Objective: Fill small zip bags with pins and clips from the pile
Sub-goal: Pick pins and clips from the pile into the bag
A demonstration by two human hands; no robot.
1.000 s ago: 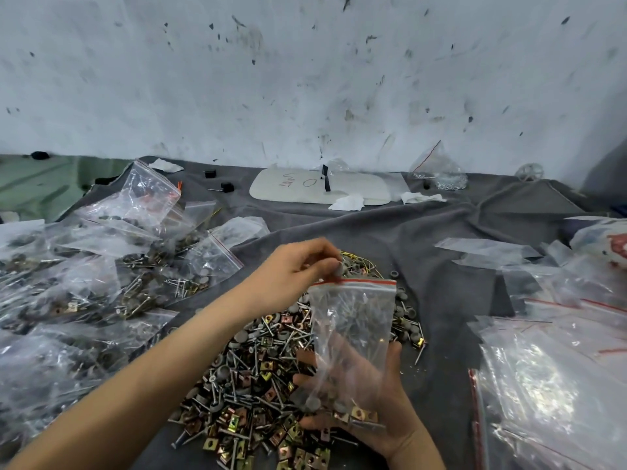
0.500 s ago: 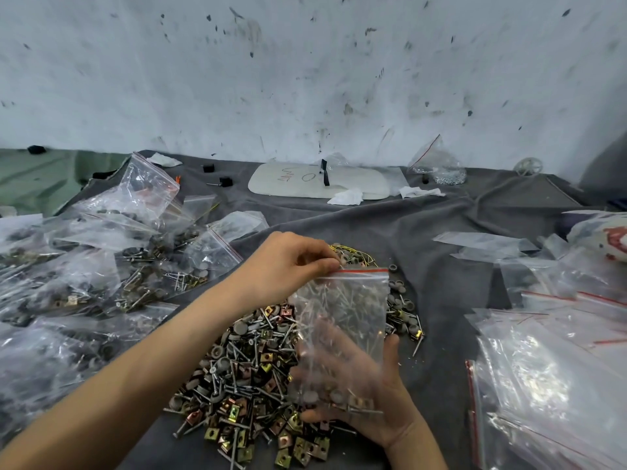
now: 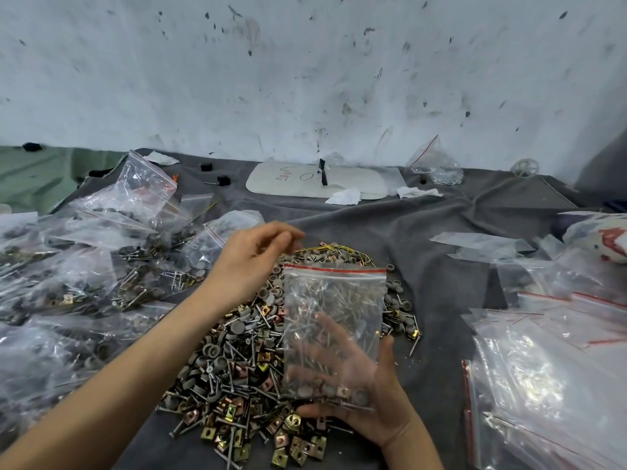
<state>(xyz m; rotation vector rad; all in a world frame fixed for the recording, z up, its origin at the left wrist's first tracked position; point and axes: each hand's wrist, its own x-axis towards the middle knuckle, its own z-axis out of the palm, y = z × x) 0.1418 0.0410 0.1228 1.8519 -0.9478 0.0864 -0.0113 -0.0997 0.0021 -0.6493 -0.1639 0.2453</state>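
Clear plastic: 1 zip bag (image 3: 334,310) in right hand (image 3: 376,415), 1 pile (image 3: 237,361) beneath.

We held the zip bag (image 3: 334,320) upright in our right hand (image 3: 376,408), fingers spread behind it and the thumb along its right edge. Its red strip (image 3: 334,270) ran across the top, and pins and clips lay in its bottom. Our left hand (image 3: 247,266) hovered just beside the bag's upper left corner, fingers loosely curled and apart from it. Beneath both lay the pile (image 3: 237,361) of pins, grey caps and brass clips on the grey cloth (image 3: 441,266). Filled bags (image 3: 84,266) were heaped at the left, empty bags (image 3: 543,368) at the right, and a white board (image 3: 288,179) lay near the wall (image 3: 305,79).
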